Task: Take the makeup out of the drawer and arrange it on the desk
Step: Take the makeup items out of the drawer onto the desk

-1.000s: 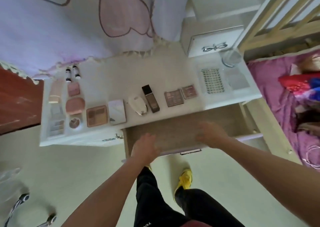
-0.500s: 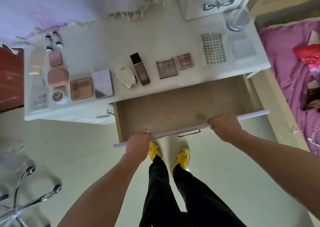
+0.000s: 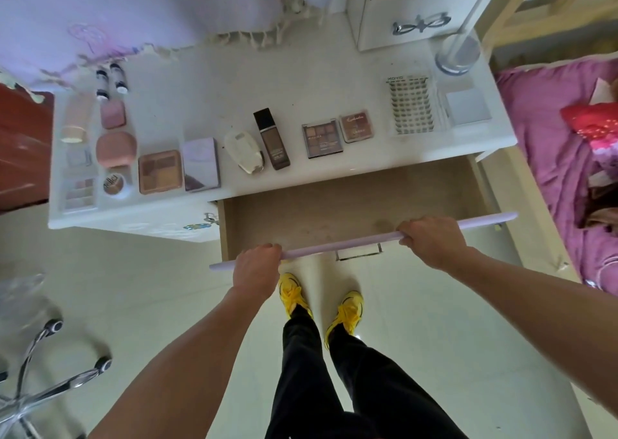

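Note:
The drawer stands pulled out of the white desk and shows only its bare wooden bottom. My left hand grips the lilac front edge near its left end. My right hand grips the same edge further right. Makeup lies in rows on the desk: a foundation bottle, two eyeshadow palettes, a white compact, a lilac mirror case, a blush palette, pink cases and a lash tray.
A white cabinet with a bow handle and a clear glass stand at the desk's back right. A bed with pink bedding lies to the right. A chair's chrome base is at the lower left. My yellow shoes are below the drawer.
My hands left the inside of the drawer and took hold of its front edge. The camera tilted down; the drawer's position against the desk looks about the same.

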